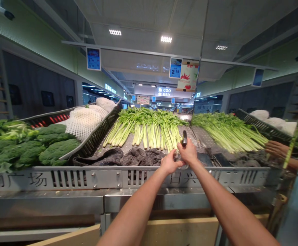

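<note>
A clear spray bottle (184, 136) with a black spray head stands at the near edge of the display shelf. My right hand (189, 152) is closed around its upper part, just below the black head. Against the bottle's left side, my left hand (169, 162) is closed with the thumb and fingers around the body. Most of the bottle is hidden by my hands. Right behind them lies a row of celery (151, 131), leaves away from me and pale stalk ends toward me. A crumpled dark grey cloth (141, 157) lies left of my hands.
Broccoli (23, 147) and white foam-netted produce (84, 119) fill the left side, beside a black crate wall (100, 133). A slotted metal rail (105, 177) runs along the front. At right, a mirror panel (223, 102) reflects the celery and a hand. Price signs (176, 67) hang above.
</note>
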A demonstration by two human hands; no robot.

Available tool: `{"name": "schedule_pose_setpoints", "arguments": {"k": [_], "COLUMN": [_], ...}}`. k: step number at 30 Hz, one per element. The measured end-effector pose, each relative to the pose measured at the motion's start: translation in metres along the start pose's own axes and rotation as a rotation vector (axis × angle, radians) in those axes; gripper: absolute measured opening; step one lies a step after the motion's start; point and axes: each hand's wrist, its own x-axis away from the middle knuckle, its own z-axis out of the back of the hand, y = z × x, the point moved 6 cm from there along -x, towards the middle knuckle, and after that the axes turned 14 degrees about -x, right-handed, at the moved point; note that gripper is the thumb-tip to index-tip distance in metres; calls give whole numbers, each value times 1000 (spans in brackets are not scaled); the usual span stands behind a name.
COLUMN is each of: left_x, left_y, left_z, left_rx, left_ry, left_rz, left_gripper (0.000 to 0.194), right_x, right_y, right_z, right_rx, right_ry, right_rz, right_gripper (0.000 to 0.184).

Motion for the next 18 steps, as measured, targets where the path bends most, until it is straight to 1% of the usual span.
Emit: {"name": "schedule_pose_setpoints", "arguments": {"k": [6,11,18], "left_x": [-4,-5,-2], "left_y": [-5,-7,-4], "left_z": [-4,-6,-3], "left_rx": [17,45,41], "left_ry": [6,18,9], "left_rz": [8,-2,2], "left_gripper": [77,77,74], "right_x": [-2,-1,-1], "right_y": [1,3,3], "right_z": [-1,-2,-3], "right_rx": [-27,-29,-51], "right_ry": [-2,-10,-14], "right_rz": [-15,-29,-4], "right_gripper": [29,33,33]}}
